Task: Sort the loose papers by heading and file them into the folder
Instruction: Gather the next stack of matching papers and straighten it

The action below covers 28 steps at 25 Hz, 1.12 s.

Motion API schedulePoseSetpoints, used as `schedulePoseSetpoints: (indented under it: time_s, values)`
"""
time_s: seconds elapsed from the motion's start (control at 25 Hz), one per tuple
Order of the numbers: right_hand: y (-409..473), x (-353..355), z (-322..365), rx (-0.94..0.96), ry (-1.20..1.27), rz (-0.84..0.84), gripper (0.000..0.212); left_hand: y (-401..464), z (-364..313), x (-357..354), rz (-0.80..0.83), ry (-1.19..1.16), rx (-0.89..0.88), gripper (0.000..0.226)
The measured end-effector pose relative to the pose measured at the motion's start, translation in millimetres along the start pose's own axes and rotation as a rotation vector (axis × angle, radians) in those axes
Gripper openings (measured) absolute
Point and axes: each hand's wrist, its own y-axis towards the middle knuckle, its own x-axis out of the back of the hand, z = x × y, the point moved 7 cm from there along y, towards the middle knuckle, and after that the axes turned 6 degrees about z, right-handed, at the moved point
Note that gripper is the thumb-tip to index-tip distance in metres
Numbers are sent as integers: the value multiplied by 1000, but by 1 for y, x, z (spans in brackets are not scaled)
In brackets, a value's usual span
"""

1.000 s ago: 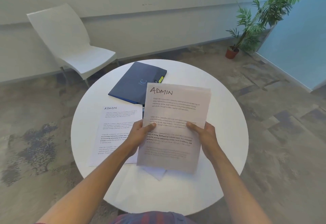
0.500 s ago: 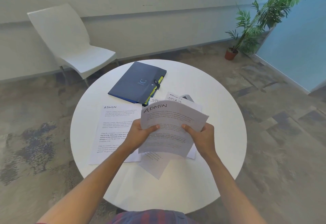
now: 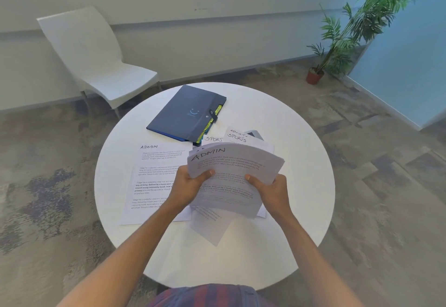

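Note:
Both hands hold one sheet headed ADMIN (image 3: 235, 176) above the round white table (image 3: 301, 186); my left hand (image 3: 190, 186) grips its left edge and my right hand (image 3: 272, 192) its right edge, the top curling away from me. Another ADMIN sheet (image 3: 154, 176) lies flat to the left. Loose papers headed SPORTS (image 3: 237, 137) lie beneath and behind the held sheet, and one more sheet (image 3: 210, 227) pokes out below. A dark blue folder (image 3: 185, 113), shut with a strap, lies at the table's far side with yellow tabs at its edge.
A small grey object (image 3: 254, 134) peeks out behind the SPORTS papers. A white chair (image 3: 96, 58) stands beyond the table on the left. A potted plant (image 3: 342, 41) stands at the far right by a blue wall.
The held ADMIN sheet has come down from upright towards the table and now bends over at the top, uncovering the SPORTS papers behind it. Both hands have lowered with it.

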Motion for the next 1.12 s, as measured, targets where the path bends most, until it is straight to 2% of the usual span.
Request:
schedulePoseSetpoints:
  time_s: [0.28, 0.44, 0.64, 0.72, 0.8, 0.92, 1.0, 1.12]
  values:
    - [4, -5, -3, 8, -17, -4, 8, 0, 6, 9, -49, -53, 27, 21]
    - [7, -12, -14, -33, -58, 53, 15, 2, 16, 7, -54, -96, 67, 19]
    - [12, -15, -24, -68, -125, 70, 14, 13, 11, 13, -114, -239, 97, 8]
    - [16, -18, -24, -76, -184, 81, 14, 23, 13, 18, -87, -281, 184, 19]
    - [21, -20, -27, -107, -180, 94, 13, 31, 19, 24, 8, -252, 290, 27]
    - [28, -20, -35, -205, -17, 61, 16, 31, 34, 25, 157, -206, 382, 26]
    - [32, -24, -39, -265, 77, 49, 18, 24, 47, 24, 147, -230, 390, 24]
    - [35, -31, -49, -296, 60, 38, 17, 19, 64, 28, 74, -248, 390, 23]
